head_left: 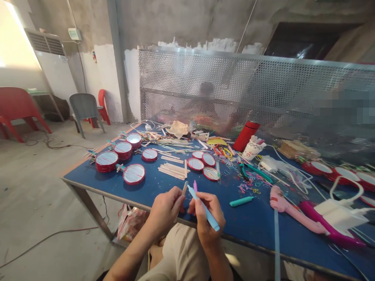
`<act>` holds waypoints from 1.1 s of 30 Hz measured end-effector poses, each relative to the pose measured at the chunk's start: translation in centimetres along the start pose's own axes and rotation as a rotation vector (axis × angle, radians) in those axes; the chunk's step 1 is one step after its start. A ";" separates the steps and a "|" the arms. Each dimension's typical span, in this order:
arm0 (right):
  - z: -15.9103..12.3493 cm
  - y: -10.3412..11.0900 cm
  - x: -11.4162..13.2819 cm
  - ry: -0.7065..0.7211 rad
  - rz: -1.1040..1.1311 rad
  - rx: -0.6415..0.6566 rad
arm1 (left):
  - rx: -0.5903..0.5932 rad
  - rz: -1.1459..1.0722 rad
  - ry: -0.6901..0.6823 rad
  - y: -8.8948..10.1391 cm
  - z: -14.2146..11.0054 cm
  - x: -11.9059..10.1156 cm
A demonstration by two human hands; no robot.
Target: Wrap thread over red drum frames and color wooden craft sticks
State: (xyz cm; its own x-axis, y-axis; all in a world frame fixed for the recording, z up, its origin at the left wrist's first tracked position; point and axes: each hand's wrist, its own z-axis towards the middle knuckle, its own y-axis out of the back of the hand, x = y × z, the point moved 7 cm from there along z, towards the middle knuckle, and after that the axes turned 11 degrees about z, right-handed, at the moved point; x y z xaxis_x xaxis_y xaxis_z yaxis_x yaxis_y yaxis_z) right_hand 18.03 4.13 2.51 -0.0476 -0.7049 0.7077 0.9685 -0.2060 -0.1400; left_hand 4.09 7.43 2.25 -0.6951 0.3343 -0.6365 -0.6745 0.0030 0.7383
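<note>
One wooden stick [184,189] sits pinched in the curled left hand [166,207] by the tabletop's [249,222] near edge, best kept steady beside the blue pen [211,220] gripped in the closed right hand [202,221].

It is a small, plain craft workshop: a blue-topped worktable [113,186] carries a pink glue gun [299,215], green-handled pliers [260,174], rows of wooden sticks [171,170] and round, red-rimmed pieces [107,159]. Around it are a bare concrete floor [43,199], a rough, patchily painted wall [187,19], a perforated metal screen [181,74] and plastic chairs [84,104].
</note>
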 end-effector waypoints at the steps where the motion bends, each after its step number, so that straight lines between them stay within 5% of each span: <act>1: 0.0 0.0 0.0 0.003 0.001 0.005 | 0.004 0.000 0.005 0.0 0.0 0.0; 33: -0.3 0.2 0.2 -0.014 -0.071 0.021 | -0.023 0.032 0.036 -0.6 -0.3 0.5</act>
State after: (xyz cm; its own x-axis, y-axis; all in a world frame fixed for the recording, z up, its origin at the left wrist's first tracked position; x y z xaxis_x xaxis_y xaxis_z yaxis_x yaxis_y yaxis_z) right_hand 18.10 3.79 2.39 -0.1133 -0.6791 0.7252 0.9678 -0.2406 -0.0742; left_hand 4.07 7.34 1.41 -0.7243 0.2997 -0.6209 -0.6573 -0.0285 0.7531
